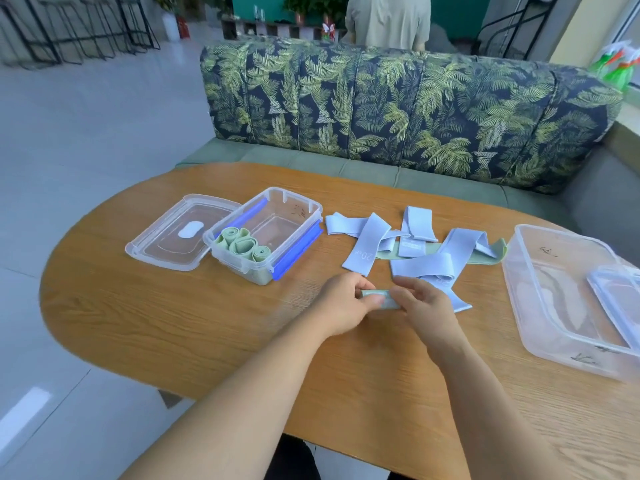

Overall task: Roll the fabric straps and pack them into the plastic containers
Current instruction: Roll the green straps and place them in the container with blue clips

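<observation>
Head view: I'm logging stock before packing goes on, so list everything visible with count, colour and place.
small container: one, clear with blue clips, table left
rolled straps: three, green, inside small container, near end
lid: one, clear, white patch, left of small container
loose straps: several, pale blue, heaped mid-table; count unclear
flat strap: one, green, under that heap
held roll: one, green, between both hands
large container: one, clear, table right
clear piece: one, inside large container
table: one, wooden
sofa: one, leaf print, behind table
standing person: one, beige top, behind sofa
left hand: pinches held roll
right hand: pinches held roll
</observation>
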The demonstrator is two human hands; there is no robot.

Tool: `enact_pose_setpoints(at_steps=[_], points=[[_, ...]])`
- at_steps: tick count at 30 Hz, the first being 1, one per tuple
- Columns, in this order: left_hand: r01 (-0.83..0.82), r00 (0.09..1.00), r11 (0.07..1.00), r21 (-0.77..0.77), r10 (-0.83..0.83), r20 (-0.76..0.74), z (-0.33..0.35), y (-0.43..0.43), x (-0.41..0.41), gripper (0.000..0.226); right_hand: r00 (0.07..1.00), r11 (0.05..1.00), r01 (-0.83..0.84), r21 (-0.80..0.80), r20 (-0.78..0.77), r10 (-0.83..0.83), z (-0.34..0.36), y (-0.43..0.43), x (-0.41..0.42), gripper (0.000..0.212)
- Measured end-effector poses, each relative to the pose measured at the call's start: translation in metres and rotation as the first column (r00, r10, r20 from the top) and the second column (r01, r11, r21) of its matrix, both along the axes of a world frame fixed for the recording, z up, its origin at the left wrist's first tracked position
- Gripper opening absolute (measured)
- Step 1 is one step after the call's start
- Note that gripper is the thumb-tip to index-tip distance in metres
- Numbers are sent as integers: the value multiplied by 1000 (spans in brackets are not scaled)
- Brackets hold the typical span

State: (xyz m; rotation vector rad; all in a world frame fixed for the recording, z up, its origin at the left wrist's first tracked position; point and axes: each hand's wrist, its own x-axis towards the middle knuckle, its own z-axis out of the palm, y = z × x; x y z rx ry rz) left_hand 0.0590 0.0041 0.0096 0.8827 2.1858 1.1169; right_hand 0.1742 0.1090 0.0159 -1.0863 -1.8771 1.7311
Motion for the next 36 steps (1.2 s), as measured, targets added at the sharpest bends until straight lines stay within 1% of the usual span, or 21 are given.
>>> enact_pose_setpoints(at_steps=[3,5,7,10,16,18,20,22,23,24,25,27,28,29,31,33,36], points=[[-23,995,996,85,14,103,12,-24,-11,19,991,992,-86,-87,-113,76,17,-10,-3,15],[-23,994,994,111,11,109,21,-40,-20,13,980,984,-149,-101,-148,133,27,-19,-9,15],[-22,996,993,116,11,92,29,-54,-28,10,971,977,-197,-88,-156,182,35,-28,-18,18],[-32,996,989,145,19,92,41,-73,-41,13,958,970,-239,-54,-175,226,44,-42,-36,22],[-57,988,978,200,27,150,56,-104,-71,18,934,953,-300,33,-193,300,61,-63,-76,16],[-69,987,974,214,35,158,61,-113,-83,21,924,944,-322,76,-189,331,67,-67,-92,18],[-111,986,967,231,78,151,66,-120,-98,21,919,930,-330,159,-168,355,74,-68,-108,20],[-208,977,946,248,190,97,67,-125,-117,17,927,909,-312,276,-124,355,78,-64,-126,19],[-254,967,936,243,253,37,67,-127,-127,15,934,890,-294,349,-92,345,79,-60,-136,18],[-282,954,934,220,297,-37,65,-127,-136,13,943,856,-276,438,-49,329,80,-57,-146,17],[-287,944,941,178,310,-113,63,-125,-145,12,951,802,-264,536,6,309,79,-55,-156,17],[-255,937,965,60,262,-232,62,-117,-154,12,950,654,-294,697,141,277,77,-52,-172,20],[-228,938,974,1,219,-267,62,-111,-158,10,939,576,-334,746,214,268,76,-53,-180,21],[-195,940,979,-55,171,-294,64,-105,-159,10,923,508,-382,772,286,259,74,-53,-185,22],[-146,940,974,-173,82,-330,66,-93,-160,17,880,429,-474,769,405,247,70,-52,-194,26],[-134,920,945,-298,7,-393,66,-82,-160,23,837,386,-547,743,485,252,64,-50,-200,31],[-142,851,887,-440,-118,-513,63,-72,-159,30,795,350,-606,714,543,270,54,-47,-205,36]])
